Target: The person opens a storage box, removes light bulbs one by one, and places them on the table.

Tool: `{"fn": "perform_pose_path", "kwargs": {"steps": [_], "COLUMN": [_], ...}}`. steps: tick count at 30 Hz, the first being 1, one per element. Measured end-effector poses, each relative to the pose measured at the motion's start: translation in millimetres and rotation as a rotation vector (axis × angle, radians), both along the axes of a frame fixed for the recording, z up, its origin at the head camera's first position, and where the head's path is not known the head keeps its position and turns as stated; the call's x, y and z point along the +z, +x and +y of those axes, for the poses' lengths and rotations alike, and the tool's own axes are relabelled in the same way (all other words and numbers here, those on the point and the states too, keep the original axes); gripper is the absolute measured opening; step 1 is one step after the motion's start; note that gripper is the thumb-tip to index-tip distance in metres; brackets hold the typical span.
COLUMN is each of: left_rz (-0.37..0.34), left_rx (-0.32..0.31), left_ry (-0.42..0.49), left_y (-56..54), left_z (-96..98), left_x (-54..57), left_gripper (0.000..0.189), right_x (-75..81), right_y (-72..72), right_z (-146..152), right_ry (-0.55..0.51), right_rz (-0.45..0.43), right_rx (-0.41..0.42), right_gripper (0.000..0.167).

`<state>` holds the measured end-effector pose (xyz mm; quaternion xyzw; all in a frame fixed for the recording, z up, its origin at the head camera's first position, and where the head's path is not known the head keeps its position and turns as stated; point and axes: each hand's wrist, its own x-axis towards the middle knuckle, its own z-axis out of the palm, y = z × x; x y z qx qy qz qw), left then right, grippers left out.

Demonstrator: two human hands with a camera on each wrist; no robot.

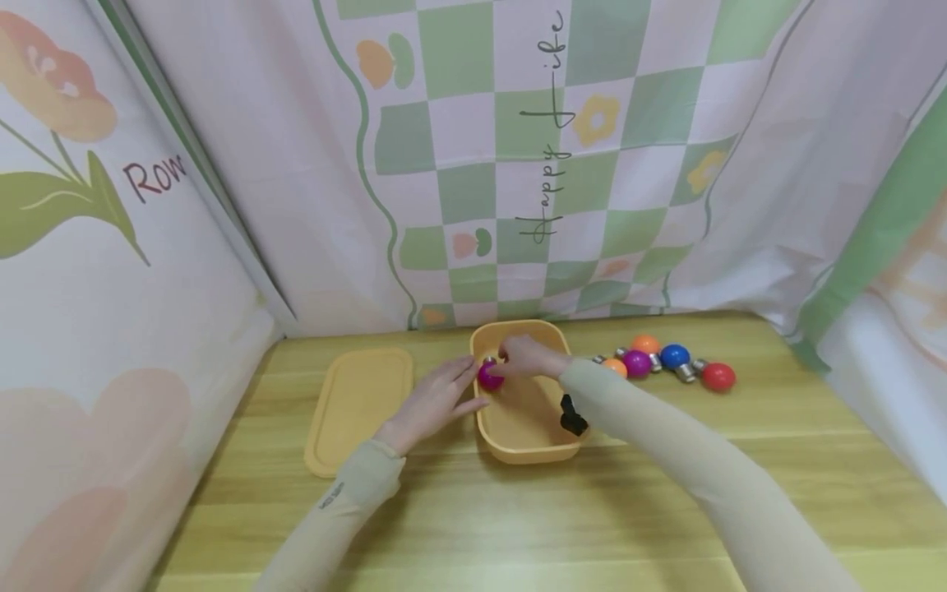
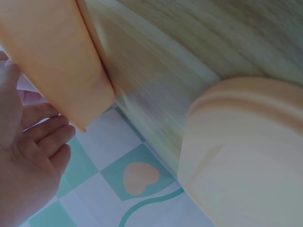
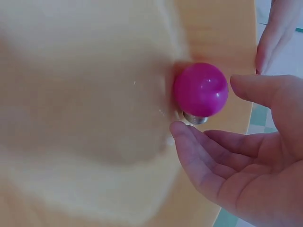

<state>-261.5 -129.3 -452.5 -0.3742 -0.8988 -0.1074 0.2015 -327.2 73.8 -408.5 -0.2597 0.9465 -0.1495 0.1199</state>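
Observation:
A purple light bulb [image 1: 490, 376] with a silver screw base lies inside a yellow-orange plastic box [image 1: 524, 455], against its left wall. My right hand [image 1: 528, 358] reaches into the box over it. In the right wrist view, the thumb and loosely bent fingers of that hand flank the bulb [image 3: 201, 90], with a gap between thumb and bulb and the index fingertip near the metal base. My left hand [image 1: 436, 395] is at the outside of the box's left rim, fingers extended. The left wrist view has its fingers [image 2: 52, 137] along the box edge.
The matching flat lid [image 1: 360, 411] lies on the wooden table left of the box. Several bulbs lie to the right, including a red one [image 1: 718, 377], a blue one [image 1: 675, 356] and another purple one [image 1: 637, 363]. A checkered curtain [image 1: 533, 164] hangs behind the table.

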Motion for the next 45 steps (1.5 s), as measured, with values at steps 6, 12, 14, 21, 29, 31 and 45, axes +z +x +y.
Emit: {"fn": "perform_pose_path", "kwargs": {"steps": [6, 12, 14, 21, 29, 31, 45], "left_rz": [-0.025, -0.024, -0.026, -0.042, -0.004, -0.006, -0.034], "left_rx": [-0.002, -0.006, -0.004, 0.002, 0.007, 0.011, 0.012], "left_ry": [-0.008, -0.007, -0.007, -0.005, 0.003, -0.003, -0.007], "left_y": [-0.1, 1.3, 1.4, 1.8, 1.6, 1.9, 3.2], "left_z": [1.0, 1.3, 1.1, 1.1, 1.7, 2.1, 1.4], "left_x": [0.4, 1.8, 1.8, 2.9, 1.5, 1.7, 1.7], "left_gripper": [0.064, 0.064, 0.064, 0.064, 0.062, 0.063, 0.064], "right_x": [-3.7, -7.1, -7.0, -3.4, 4.8, 7.4, 35.6], "right_y": [-0.2, -1.2, -2.0, -2.0, 3.6, 5.4, 18.6], "right_z": [-4, -4, -4, 4, 21, 27, 87], "right_ry": [-0.003, 0.007, 0.006, 0.011, -0.012, -0.032, -0.129], "right_rz": [-0.062, -0.076, -0.072, -0.045, 0.035, 0.071, 0.094], "right_rx": [-0.011, -0.027, -0.018, 0.000, 0.026, 0.049, 0.018], "right_gripper": [0.035, 0.035, 0.035, 0.022, 0.022, 0.021, 0.027]}}
